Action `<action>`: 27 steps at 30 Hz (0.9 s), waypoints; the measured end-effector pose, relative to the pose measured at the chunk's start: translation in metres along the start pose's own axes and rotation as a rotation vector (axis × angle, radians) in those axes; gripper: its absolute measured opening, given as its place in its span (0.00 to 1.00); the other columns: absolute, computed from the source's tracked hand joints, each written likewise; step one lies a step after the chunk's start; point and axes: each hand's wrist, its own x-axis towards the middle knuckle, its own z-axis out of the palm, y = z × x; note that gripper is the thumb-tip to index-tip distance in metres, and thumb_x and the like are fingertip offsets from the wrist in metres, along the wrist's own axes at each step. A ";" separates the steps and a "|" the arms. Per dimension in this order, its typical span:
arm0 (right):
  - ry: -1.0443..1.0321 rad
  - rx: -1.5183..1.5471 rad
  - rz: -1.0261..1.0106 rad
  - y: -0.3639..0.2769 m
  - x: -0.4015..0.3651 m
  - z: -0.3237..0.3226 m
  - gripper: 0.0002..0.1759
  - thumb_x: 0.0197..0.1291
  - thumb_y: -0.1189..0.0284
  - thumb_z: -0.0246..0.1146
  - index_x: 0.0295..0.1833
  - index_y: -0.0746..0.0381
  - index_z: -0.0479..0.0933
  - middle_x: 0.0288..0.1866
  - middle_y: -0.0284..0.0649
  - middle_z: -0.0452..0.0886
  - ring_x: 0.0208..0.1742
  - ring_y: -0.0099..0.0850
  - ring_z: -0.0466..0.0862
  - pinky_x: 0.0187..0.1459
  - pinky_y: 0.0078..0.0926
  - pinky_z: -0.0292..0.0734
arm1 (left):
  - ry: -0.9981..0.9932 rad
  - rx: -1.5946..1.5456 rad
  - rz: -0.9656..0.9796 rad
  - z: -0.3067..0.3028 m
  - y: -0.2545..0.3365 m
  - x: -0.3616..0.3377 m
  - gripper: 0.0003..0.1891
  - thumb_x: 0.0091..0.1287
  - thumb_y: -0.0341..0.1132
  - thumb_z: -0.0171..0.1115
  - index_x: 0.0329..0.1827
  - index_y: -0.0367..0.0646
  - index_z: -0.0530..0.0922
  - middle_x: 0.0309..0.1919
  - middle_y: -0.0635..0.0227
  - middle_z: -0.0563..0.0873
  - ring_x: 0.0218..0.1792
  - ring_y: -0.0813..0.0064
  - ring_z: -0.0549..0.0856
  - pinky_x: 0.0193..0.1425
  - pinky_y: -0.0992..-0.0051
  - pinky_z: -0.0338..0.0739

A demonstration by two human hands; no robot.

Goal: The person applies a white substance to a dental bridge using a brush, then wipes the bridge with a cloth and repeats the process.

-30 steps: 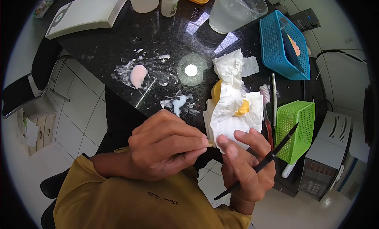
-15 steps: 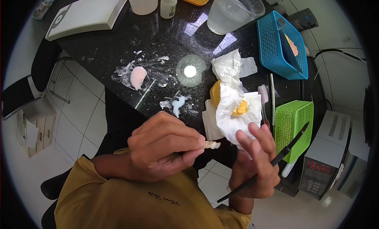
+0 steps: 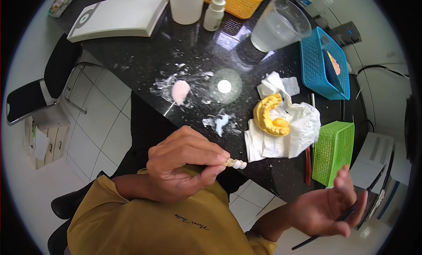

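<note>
My left hand point(image 3: 187, 162) pinches a dental bridge point(image 3: 238, 164), a short row of cream and white tooth shapes, between thumb and fingertips above my lap. Out to the lower right, my right hand point(image 3: 327, 206) is turned palm up with some fingers spread. A slim black brush point(image 3: 307, 242) lies across it, held between the fingers. Beyond the left hand, a yellow dental model point(image 3: 266, 116) rests on crumpled white tissue point(image 3: 303, 127). Nearby on the dark counter are a pink mound point(image 3: 180, 92), a pale blue mound point(image 3: 221, 124) and a round translucent disc point(image 3: 225, 86) with a white centre.
At the back stand a clear cup of liquid point(image 3: 281, 26), a small white bottle point(image 3: 214, 13) and an orange basket point(image 3: 237, 6). A blue basket point(image 3: 310, 74) and a green basket point(image 3: 334, 154) line the right side. A white box point(image 3: 118, 15) sits back left.
My right hand has moved away from the tissue to the lower right, still with the brush. The tissue now lies open, and the yellow model shows plainly. My left hand keeps the bridge.
</note>
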 end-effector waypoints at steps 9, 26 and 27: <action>-0.438 0.257 0.531 -0.043 -0.037 0.079 0.20 0.61 0.60 0.65 0.44 0.68 0.74 0.30 0.40 0.70 0.21 0.22 0.72 0.20 0.13 0.62 | 0.355 -0.187 -0.209 -0.052 -0.026 -0.026 0.09 0.55 0.16 0.64 0.38 0.34 0.79 0.38 0.53 0.83 0.38 0.71 0.84 0.42 0.77 0.81; -0.480 0.223 0.579 -0.043 -0.048 0.111 0.09 0.51 0.80 0.66 0.36 0.68 0.73 0.23 0.42 0.79 0.21 0.24 0.78 0.25 0.17 0.72 | 0.312 -0.045 -0.214 -0.066 -0.037 -0.015 0.11 0.48 0.18 0.72 0.33 0.37 0.81 0.32 0.58 0.87 0.29 0.75 0.83 0.29 0.81 0.76; -0.480 0.223 0.579 -0.045 -0.048 0.112 0.09 0.51 0.80 0.66 0.36 0.68 0.73 0.23 0.42 0.79 0.21 0.24 0.78 0.25 0.17 0.72 | 0.312 -0.045 -0.214 -0.067 -0.038 -0.015 0.11 0.48 0.18 0.72 0.33 0.37 0.81 0.32 0.58 0.87 0.29 0.75 0.83 0.29 0.81 0.76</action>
